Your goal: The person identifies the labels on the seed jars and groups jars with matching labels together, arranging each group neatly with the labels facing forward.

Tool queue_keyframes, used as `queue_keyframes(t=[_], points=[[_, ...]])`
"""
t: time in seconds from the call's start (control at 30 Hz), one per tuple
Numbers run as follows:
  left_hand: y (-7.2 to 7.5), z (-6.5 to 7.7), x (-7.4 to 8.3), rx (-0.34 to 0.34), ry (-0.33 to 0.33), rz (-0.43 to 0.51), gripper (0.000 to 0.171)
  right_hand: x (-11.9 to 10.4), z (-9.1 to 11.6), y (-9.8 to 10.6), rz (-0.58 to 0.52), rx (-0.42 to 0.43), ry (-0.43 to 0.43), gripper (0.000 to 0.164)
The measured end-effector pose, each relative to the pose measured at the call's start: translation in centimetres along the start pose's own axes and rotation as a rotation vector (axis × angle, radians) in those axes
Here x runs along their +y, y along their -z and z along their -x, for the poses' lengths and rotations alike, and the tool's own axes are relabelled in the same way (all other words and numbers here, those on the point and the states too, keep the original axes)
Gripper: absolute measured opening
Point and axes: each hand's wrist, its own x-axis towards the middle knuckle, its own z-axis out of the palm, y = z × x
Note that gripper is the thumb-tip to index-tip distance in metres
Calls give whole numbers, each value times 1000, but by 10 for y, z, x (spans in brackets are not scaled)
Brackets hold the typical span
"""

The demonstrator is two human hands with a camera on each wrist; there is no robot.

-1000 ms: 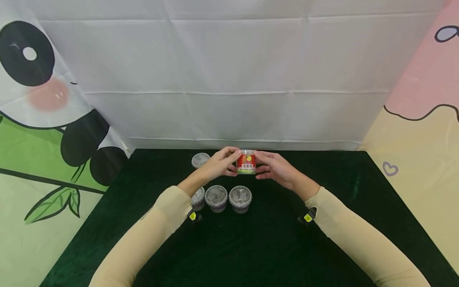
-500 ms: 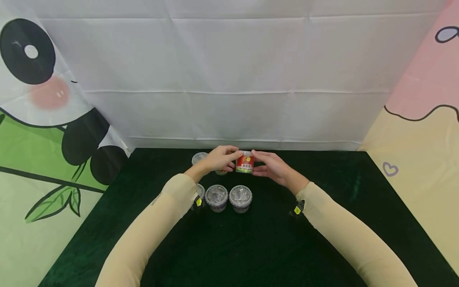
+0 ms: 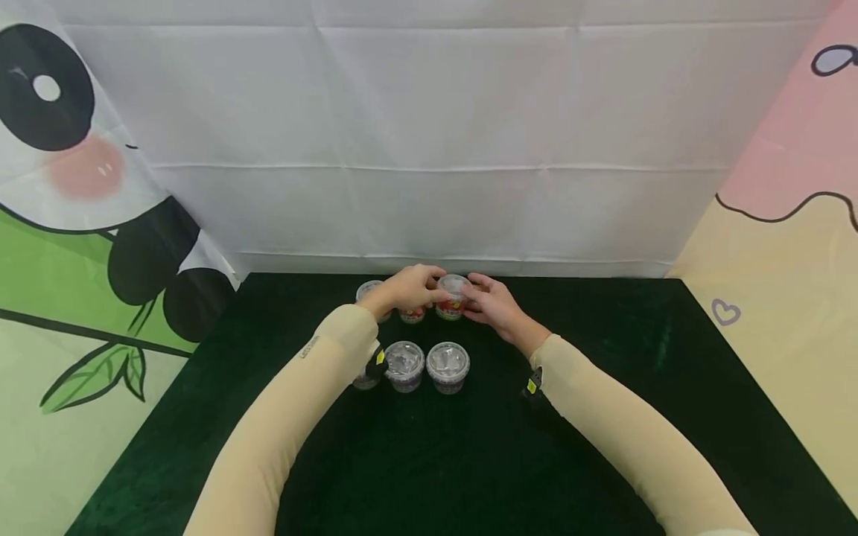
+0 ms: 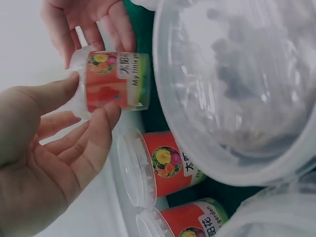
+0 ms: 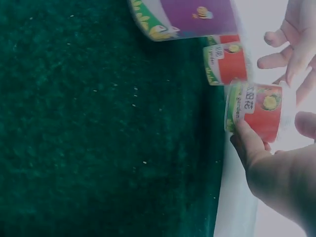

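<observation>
A small lidded plastic cup (image 3: 452, 296) with a red flower label stands upright between the two hands at the far side of the table. From its left, the left hand (image 3: 410, 287) holds it; the left wrist view shows thumb at the lid and fingertips along the label of the cup (image 4: 114, 81). On the other side the right hand (image 3: 497, 305) grips it, with fingers (image 5: 251, 138) against the label. Close to its left are two more red-labelled cups, one (image 4: 167, 167) beside it and another (image 4: 195, 221) beyond, both partly covered by the left hand in the head view.
Nearer the person, a front row holds a lidded cup (image 3: 405, 365), another cup (image 3: 448, 365) to its right, and one (image 3: 365, 381) partly behind the left wrist. Dark green cloth (image 3: 570, 447) covers the table, with a white curtain (image 3: 429, 149) behind it.
The red-labelled cup has come down and slightly left, its lid now showing to the head camera instead of its label front. Both hands have moved with it, the right arm shifting left.
</observation>
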Motion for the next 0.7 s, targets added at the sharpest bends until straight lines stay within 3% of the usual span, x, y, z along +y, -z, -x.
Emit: queue_keyframes(t=[0.13, 0.23, 0.4, 0.7], points=[[-2, -5, -3, 1, -15, -157, 59, 7, -3, -5, 65, 20, 51, 60], [-4, -7, -5, -3, -13, -217, 58, 11, -3, -7, 140, 21, 83, 59], [-7, -6, -8, -9, -4, -230, 57, 14, -4, -9, 210, 8, 110, 61], [-10, -11, -16, 23, -47, -264, 55, 15, -6, -11, 266, 19, 123, 59]])
